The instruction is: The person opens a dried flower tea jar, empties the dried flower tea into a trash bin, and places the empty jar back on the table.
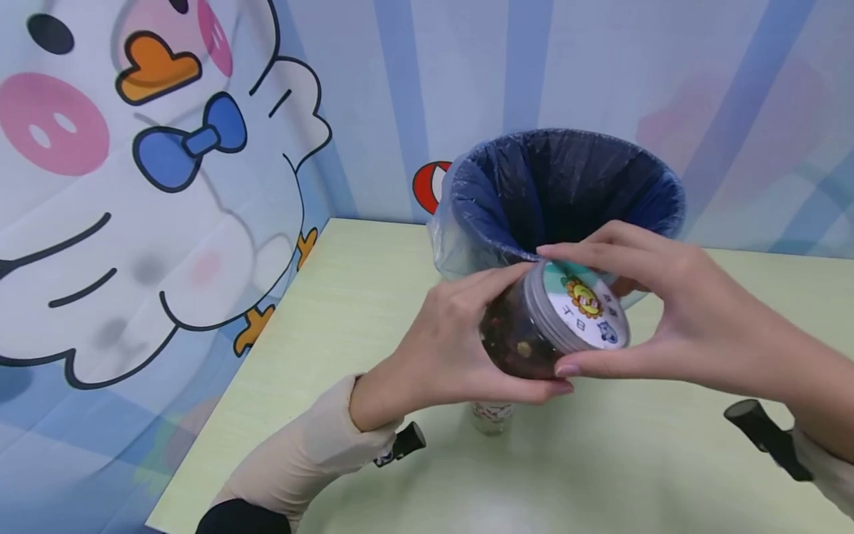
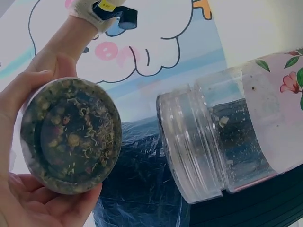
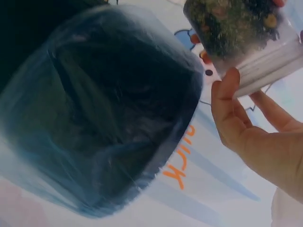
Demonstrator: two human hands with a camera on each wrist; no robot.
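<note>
A clear jar (image 1: 514,334) of dried flowers and leaves is tilted between my two hands, its grey-rimmed lid (image 1: 583,308) facing right in the head view. My left hand (image 1: 460,334) grips the jar body, thumb below and fingers above. The lid's edge is held between the thumb and fingers of my right hand (image 1: 667,304). In the left wrist view the jar's base (image 2: 71,137) shows the dried contents. Below my left hand, a second clear jar (image 1: 492,419) is mostly hidden; the left wrist view shows its lidless threaded mouth and flowered label (image 2: 274,104).
A bin (image 1: 460,215) lined with a dark blue plastic bag stands behind the hands, close to the printed wall cloth (image 1: 454,74). The pale table (image 1: 360,297) ends at its left edge beside a cartoon-printed cloth (image 1: 167,245).
</note>
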